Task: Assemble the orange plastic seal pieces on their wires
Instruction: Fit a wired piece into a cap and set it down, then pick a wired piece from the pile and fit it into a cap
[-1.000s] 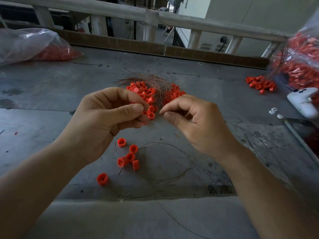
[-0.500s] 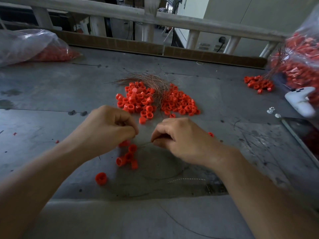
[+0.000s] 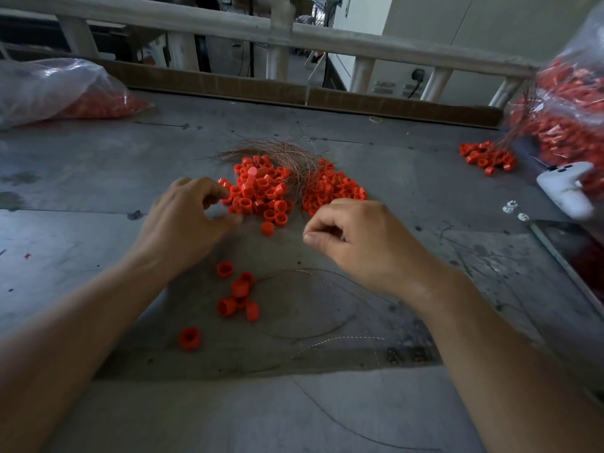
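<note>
Orange seal pieces (image 3: pixel 261 194) and wires (image 3: pixel 287 152) lie loose at twelve o'clock, so much seems left. Left hand (image 3: pixel 183 223) hovers half-open and empty; right hand (image 3: pixel 356 243) pinches, on what I cannot tell.

Dim, flat light on the grey bench (image 3: pixel 98 178), brighter daylight from the back opening, soft shadows under the hands, slight motion blur on the left hand (image 3: pixel 183 223), wide-angle bending at frame edges.
</note>
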`<state>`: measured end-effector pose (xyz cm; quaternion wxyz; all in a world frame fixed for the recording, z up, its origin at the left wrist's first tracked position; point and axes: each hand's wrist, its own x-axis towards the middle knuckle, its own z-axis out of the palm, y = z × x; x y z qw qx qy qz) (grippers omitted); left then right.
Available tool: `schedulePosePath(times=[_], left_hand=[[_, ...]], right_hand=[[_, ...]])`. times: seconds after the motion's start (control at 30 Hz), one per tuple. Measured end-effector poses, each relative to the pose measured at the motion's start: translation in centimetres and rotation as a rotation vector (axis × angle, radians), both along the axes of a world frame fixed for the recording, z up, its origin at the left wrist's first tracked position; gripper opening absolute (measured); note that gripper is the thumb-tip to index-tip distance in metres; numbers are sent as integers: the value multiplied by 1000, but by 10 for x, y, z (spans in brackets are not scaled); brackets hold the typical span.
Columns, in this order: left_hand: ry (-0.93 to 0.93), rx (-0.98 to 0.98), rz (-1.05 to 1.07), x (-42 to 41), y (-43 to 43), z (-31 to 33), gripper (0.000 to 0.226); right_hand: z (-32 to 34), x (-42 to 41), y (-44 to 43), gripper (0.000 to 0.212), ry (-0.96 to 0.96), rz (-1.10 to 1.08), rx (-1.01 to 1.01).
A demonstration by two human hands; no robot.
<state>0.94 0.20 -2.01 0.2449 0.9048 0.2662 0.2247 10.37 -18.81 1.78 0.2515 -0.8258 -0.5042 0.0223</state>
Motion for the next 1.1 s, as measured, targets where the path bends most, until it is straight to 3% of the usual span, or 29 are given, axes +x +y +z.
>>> schedulePosePath(times=[0.13, 0.27, 0.5, 0.67, 0.87, 1.1], left_hand=[[73, 49, -29, 5, -4, -1, 35], [39, 71, -29, 6, -5, 0, 21], [-34, 45, -21, 5, -4, 0, 3], [-125, 41, 0, 4, -4, 2, 10], [3, 82, -120, 3, -4, -2, 12], [76, 140, -79, -5, 5, 2, 30]], right_hand=[[3, 9, -2, 12, -36, -128, 100], [2, 14, -3, 12, -52, -205, 153], [1, 18, -2, 14, -23, -235, 112], [0, 19, -2, 14, -25, -241, 102], [-2, 21, -1, 14, -45, -241, 85], [-5, 22, 1, 14, -55, -230, 45]])
